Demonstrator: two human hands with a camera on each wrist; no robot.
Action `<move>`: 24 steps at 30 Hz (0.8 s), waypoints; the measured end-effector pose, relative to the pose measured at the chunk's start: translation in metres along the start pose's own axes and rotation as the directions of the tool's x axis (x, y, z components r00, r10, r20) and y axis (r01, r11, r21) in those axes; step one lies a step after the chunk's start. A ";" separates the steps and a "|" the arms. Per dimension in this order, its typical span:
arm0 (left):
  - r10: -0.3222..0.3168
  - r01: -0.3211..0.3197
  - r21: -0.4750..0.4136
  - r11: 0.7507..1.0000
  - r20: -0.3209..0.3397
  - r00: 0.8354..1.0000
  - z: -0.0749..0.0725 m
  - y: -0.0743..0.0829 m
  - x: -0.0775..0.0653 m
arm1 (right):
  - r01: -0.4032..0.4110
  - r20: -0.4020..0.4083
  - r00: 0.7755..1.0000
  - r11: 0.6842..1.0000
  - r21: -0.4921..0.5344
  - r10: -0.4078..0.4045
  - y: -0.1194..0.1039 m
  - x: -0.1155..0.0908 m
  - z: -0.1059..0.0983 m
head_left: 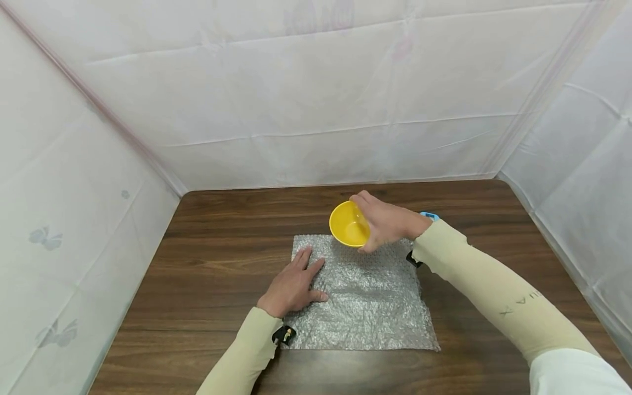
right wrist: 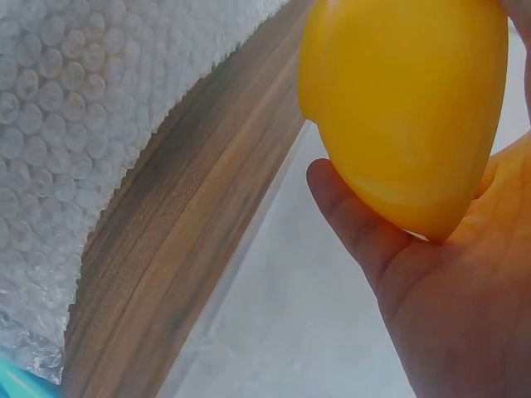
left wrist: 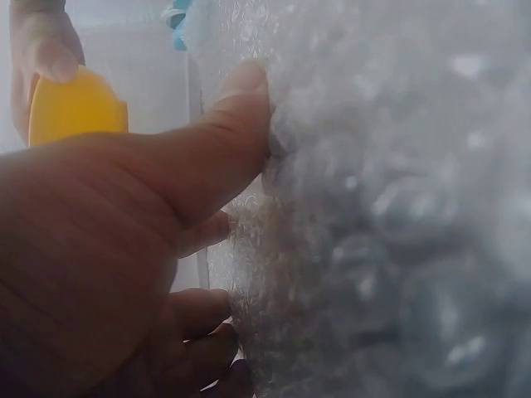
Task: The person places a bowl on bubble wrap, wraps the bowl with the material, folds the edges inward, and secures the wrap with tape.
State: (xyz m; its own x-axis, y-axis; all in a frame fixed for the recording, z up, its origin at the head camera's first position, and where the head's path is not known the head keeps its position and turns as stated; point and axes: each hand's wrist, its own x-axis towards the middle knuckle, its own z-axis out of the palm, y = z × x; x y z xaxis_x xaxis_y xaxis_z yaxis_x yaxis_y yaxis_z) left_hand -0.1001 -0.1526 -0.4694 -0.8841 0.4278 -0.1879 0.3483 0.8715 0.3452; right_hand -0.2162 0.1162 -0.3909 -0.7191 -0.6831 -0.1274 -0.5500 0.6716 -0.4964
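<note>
Head view: The bubble-wrap sheet [head_left: 370, 312], laid flat on the worktop [head_left: 212, 307], is taken as the positional reference. The yellow bowl [head_left: 349, 225] is held tilted at the sheet's far edge, its interior exposed to the camera. The step in hand is judged to be positioning of the bowl over the sheet; for the next move, levelling and lowering onto the sheet's middle are probably called for, with the sheet steadied. The bowl is gripped by the right hand [head_left: 387, 219], thumb on the side nearer the sheet's middle and fingers opposite. The left hand [head_left: 294, 285] is placed palm down, fingers spread, over the sheet's left edge; nothing is grasped by it.

Left wrist view: The left thumb is seen against the sheet. The bowl is shown beyond, raised off the sheet.

Right wrist view: The bowl's outer wall is braced by one digit laid along it; separation from the sheet is visible.
</note>
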 end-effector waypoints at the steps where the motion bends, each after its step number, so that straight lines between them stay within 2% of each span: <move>1: 0.000 0.000 0.001 1.000 -0.001 1.000 0.000 0.000 0.000 | 0.002 0.002 1.000 1.000 -0.003 -0.002 -0.001 -0.002 0.000; 10: -0.004 0.004 0.001 1.000 0.003 1.000 -0.003 -0.001 0.002 | 0.036 0.012 0.999 0.999 0.019 -0.036 -0.005 -0.014 0.007; 24: -0.013 0.013 0.008 1.000 -0.002 1.000 -0.002 -0.001 0.001 | 0.041 0.074 0.996 0.998 0.042 -0.044 -0.008 -0.028 0.035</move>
State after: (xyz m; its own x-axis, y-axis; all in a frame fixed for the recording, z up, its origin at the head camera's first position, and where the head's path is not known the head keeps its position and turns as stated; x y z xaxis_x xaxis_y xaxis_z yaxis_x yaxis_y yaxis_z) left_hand -0.1015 -0.1534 -0.4683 -0.8893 0.4158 -0.1906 0.3390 0.8789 0.3355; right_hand -0.1769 0.1199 -0.4135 -0.6604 -0.7317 -0.1685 -0.5608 0.6299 -0.5373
